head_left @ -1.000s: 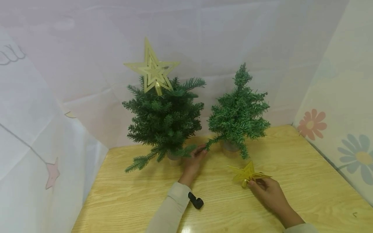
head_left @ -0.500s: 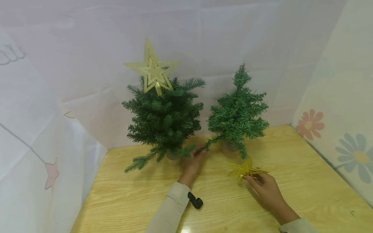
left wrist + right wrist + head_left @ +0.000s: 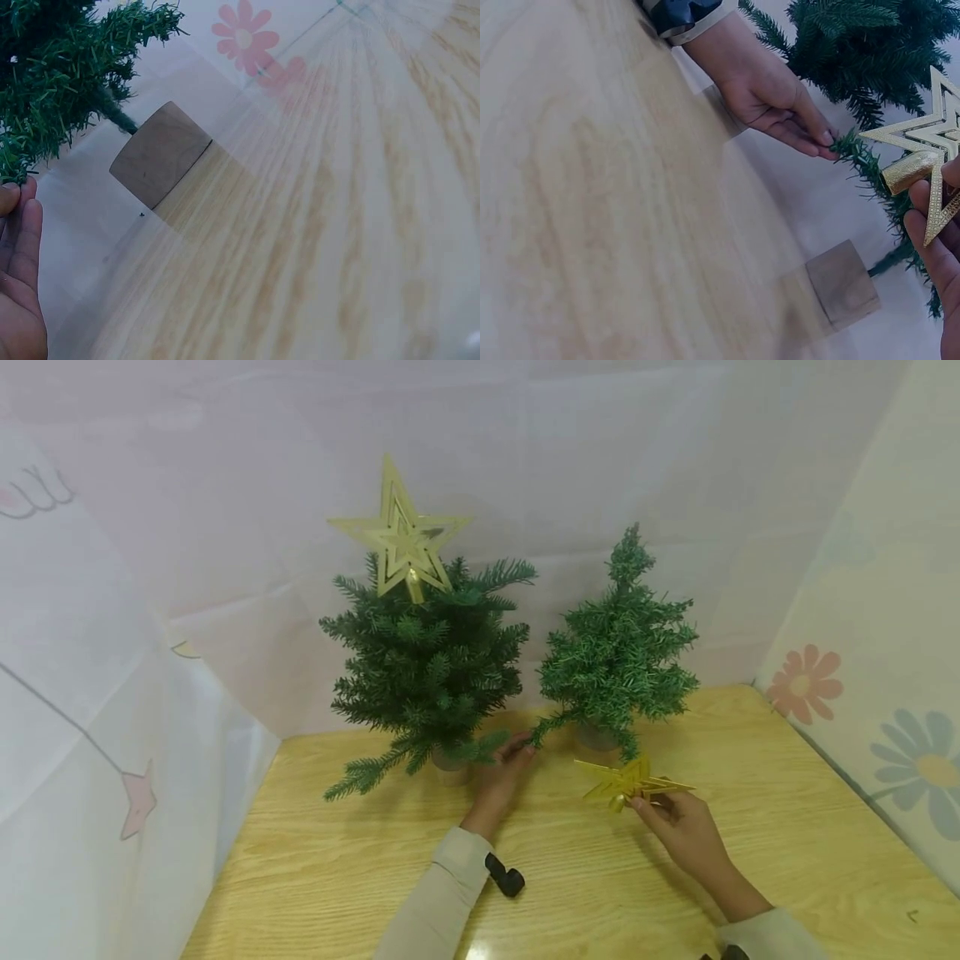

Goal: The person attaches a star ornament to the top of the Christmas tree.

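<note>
My left hand point(image 3: 501, 781) reaches between two small artificial Christmas trees and pinches the tip of a low branch on the right-hand tree point(image 3: 618, 652). The left wrist view shows thumb and fingers point(image 3: 30, 225) at that branch end, beside the tree's wooden block base point(image 3: 161, 154). My right hand point(image 3: 690, 835) holds a gold star tree topper point(image 3: 636, 775) by its lower part, in front of the right-hand tree. Its hollow cone socket point(image 3: 911, 172) points down to the left in the right wrist view. The right-hand tree's top is bare.
The fuller left-hand tree point(image 3: 427, 668) carries another gold star point(image 3: 405, 543) on top and has a long low branch sticking out at front left. Both stand near the back edge of the wood-grain table point(image 3: 337, 877). A pale patterned cloth point(image 3: 247, 527) hangs behind and at the sides.
My right hand has moved the gold star forward and slightly left, closer to the right-hand tree, and the star lies flatter in view. My left hand stays at the branch.
</note>
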Demonstrator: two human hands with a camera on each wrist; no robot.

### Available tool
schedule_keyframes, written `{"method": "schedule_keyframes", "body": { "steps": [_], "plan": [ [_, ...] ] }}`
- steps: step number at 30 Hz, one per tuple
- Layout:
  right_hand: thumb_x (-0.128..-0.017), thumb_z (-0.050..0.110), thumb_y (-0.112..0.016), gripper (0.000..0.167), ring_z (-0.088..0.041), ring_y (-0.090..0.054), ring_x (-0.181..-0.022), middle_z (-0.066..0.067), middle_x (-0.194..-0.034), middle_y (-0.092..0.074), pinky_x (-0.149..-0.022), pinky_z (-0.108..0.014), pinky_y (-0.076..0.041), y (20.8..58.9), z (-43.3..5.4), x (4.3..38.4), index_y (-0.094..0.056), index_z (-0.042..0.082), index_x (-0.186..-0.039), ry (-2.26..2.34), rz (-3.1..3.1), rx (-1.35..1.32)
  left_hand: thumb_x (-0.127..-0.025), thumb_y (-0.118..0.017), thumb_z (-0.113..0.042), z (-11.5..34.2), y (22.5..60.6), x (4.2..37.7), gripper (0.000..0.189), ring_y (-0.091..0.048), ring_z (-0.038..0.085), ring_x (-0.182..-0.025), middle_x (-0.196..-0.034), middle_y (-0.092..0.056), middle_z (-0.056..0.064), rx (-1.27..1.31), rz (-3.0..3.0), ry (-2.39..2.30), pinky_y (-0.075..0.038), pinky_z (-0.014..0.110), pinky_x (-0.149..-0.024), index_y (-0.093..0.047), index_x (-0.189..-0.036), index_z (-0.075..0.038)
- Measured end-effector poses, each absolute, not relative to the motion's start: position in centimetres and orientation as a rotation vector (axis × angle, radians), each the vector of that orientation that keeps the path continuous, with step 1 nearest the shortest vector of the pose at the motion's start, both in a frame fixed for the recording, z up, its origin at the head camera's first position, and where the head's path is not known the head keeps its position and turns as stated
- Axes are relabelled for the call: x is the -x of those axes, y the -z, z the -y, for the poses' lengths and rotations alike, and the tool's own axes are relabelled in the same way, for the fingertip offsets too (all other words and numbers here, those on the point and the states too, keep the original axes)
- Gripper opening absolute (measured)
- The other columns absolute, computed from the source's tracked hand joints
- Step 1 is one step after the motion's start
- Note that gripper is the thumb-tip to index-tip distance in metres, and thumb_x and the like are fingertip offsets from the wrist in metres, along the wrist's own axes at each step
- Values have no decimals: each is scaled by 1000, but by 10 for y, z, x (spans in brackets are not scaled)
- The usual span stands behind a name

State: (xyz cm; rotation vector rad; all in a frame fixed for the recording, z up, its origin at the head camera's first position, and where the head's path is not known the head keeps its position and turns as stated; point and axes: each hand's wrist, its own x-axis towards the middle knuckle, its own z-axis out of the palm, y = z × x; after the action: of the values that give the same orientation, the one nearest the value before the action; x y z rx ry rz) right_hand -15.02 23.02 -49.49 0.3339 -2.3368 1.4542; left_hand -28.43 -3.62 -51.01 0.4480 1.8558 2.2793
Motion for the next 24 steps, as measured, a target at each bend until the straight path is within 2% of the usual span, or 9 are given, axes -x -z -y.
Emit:
{"method": "schedule_keyframes", "body": {
  "steps": [5,12,19,24],
  "plan": [
    [-96,12,-64,23,-9,-66,-98,-4,-111,-68,-77,-22,-58,485,-230,153,-67,8,-118,-1395,2340,-343,-99,-55,-5,34,524,294,37,-42,48,-126,-123,-57,12,-452,-1805,-2318,-34,56,-110,-52,-135,5],
    [-96,11,-63,21,-9,-67,-94,-9,-108,-69,-77,-22,-58,478,-230,158,-68,4,-115,-1371,2331,-402,-100,-56,-8,31,532,299,35,-46,46,-124,-124,-58,12,-443,-1849,-2337,-39,53,-108,-55,-133,2],
    [-96,11,-64,22,-8,-67,-96,-5,-109,-69,-78,-21,-57,476,-229,159,-68,6,-117,-1380,2314,-390,-99,-58,-7,30,535,299,32,-46,48,-123,-123,-60,10,-451,-1840,-2365,-41,51,-107,-59,-130,-1],
    [-96,9,-63,22,-10,-67,-97,-6,-109,-69,-79,-21,-57,470,-228,159,-67,6,-117,-1341,2314,-420,-98,-60,-9,31,535,298,31,-50,45,-121,-121,-61,9,-425,-1862,-2357,-43,50,-106,-62,-128,-3]
  ]
}}
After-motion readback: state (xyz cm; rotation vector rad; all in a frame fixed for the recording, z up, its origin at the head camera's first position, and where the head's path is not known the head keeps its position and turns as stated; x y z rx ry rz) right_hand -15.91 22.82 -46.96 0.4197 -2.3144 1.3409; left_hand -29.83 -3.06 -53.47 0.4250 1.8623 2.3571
